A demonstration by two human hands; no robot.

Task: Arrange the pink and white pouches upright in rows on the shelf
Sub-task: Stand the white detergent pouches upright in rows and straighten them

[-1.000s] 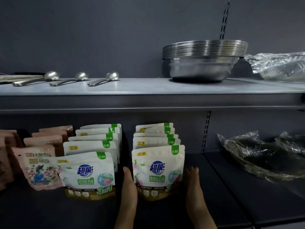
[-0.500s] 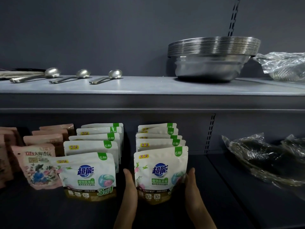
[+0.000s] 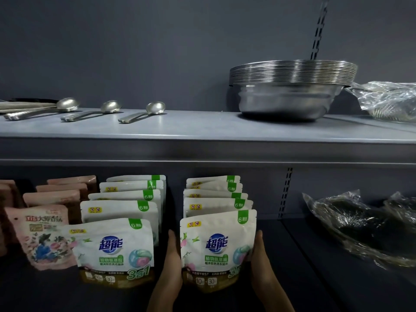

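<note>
Between both hands (image 3: 173, 262), white pouch (image 3: 217, 246) reading 超能 (perhaps 3合1)

Left hand (image 3: 173, 264) and right hand (image 3: 262, 264) reach forward — palms facing inward, fingers straight.

A matte dark grey back wall (image 3: 157, 52) rises behind a grey metal upper shelf board (image 3: 202, 129), whose top catches a soft, dim light while the space below it lies in shadow. A black slotted upright rail (image 3: 318, 30) runs up the wall at the right and shows again as a slotted strip (image 3: 286, 192) under the board, far behind the dark lower shelf board (image 3: 292, 255). A faint seam splits that lower board into a left and a right panel near the strip.
</note>
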